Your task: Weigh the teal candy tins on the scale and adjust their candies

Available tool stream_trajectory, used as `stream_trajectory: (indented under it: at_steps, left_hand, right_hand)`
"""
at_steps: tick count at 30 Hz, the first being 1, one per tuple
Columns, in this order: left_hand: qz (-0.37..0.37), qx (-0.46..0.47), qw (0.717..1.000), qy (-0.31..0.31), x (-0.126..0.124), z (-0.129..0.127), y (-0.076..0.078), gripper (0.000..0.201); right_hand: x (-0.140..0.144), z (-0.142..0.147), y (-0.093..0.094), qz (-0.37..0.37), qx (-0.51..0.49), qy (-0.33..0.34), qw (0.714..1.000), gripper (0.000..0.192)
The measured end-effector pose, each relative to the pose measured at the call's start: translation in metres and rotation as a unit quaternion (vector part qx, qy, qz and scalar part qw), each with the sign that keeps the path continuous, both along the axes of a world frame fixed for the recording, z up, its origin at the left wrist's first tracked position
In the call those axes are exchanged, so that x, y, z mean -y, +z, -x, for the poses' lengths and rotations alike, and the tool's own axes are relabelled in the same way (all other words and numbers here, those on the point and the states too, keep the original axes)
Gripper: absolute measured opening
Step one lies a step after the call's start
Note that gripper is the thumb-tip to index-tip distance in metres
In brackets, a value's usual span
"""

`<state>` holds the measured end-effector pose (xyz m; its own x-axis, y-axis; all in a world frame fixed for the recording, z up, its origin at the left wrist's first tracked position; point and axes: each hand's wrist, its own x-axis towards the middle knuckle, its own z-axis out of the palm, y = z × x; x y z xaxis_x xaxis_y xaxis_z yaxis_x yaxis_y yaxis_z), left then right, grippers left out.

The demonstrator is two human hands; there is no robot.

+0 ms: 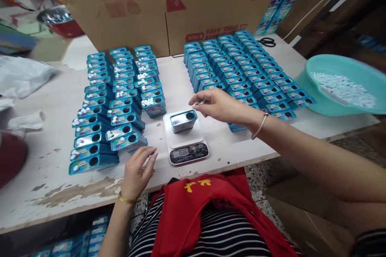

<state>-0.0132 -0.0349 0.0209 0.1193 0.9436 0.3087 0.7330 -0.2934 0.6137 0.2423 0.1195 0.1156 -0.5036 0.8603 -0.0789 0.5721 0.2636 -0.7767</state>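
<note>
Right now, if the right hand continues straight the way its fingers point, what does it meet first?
The right hand points left, above the scale. It would probably first meet the rows of blue tins with white candies on top; depth is unclear.

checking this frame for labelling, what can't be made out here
Head view only:
- scale display: too small and blurred to read.
- right hand: something thin at its fingertips, blurred.
- tin on the scale: contents hidden inside.
- basin: cut by right edge.
- left hand: rests empty on the table.
</note>
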Motion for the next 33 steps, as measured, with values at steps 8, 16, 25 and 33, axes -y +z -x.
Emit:
stream_trajectory:
  at_steps: [8,16,25,33]
  left_hand:
    - [0.0,0.004,1.0,-0.011,-0.004,-0.004,-0.003,0.016]
    - [-0.009,0.003,1.0,-0.013,-0.002,0.001,-0.008,0.014]
    - [-0.015,0.001,1.0,-0.016,-0.002,0.004,-0.014,0.014]
    - [-0.01,0.003,1.0,-0.014,-0.002,0.002,-0.016,0.014]
  right_hand:
    - [0.007,-0.012,-0.006,0.027,-0.005,-0.011,1.0,0.015]
    - [0.008,0.011,0.004,-0.069,0.118,0.069,0.988,0.016]
    - [0.005,0.021,0.006,-0.094,0.187,0.105,0.972,0.031]
    - [0.006,0.025,0.006,-0.1,0.184,0.11,0.972,0.03]
